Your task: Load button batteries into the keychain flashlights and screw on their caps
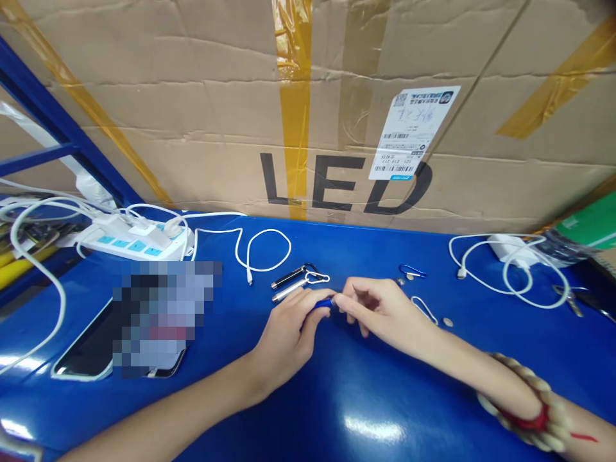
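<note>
Bare forearms [206, 404] are spanning the blue tabletop [409, 410], the right one wearing a pale beaded bracelet [558, 417]. Ahead of them, the left hand [289, 327] is pinching a small blue cylinder [323, 303] between thumb and forefinger — it is sitting above the middle of the table. The right hand [380, 305] is holding its thumb and forefinger at the cylinder's right end; whether they are gripping anything, I cannot tell. To the left, a phone [84, 350] is lying flat, partly blurred out. Beyond the right wrist a silver clip [424, 310] is resting near a small round piece [448, 322]. Past the hands, a silver cylinder [289, 291] and a black cylinder [289, 277] are lying side by side — and a cardboard box [216, 128] is standing behind everything.
</note>
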Action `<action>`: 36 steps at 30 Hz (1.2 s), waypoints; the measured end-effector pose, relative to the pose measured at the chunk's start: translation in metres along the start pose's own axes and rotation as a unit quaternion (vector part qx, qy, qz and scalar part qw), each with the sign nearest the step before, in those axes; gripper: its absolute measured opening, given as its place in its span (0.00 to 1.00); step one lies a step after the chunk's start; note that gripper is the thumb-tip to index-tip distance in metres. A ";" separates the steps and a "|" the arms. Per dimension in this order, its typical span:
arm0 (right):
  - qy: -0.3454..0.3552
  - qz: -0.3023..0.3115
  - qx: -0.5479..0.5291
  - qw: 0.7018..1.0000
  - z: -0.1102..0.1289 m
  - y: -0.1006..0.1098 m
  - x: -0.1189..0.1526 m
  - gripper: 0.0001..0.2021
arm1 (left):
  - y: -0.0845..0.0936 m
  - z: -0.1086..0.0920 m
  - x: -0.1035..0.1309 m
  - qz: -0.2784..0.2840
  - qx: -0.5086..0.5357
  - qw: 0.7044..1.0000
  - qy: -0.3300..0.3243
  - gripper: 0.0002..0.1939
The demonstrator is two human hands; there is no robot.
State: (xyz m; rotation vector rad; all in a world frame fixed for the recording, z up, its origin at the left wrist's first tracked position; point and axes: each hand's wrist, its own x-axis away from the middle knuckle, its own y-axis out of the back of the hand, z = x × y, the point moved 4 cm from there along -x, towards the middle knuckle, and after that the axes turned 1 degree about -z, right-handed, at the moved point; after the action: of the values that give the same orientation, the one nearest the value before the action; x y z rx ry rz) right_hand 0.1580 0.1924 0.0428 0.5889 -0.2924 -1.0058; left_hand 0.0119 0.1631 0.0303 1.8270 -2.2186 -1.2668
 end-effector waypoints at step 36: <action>0.213 0.033 0.322 0.922 0.018 -0.003 0.015 0.15 | -0.010 0.003 0.006 0.097 0.003 0.995 -0.011 0.07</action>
State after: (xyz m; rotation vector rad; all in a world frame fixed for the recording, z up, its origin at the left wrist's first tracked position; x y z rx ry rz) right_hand 0.1543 0.1727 0.0549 1.3667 -0.2484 -0.6765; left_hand 0.0172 0.1599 0.0199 1.5602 -2.3445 -1.2518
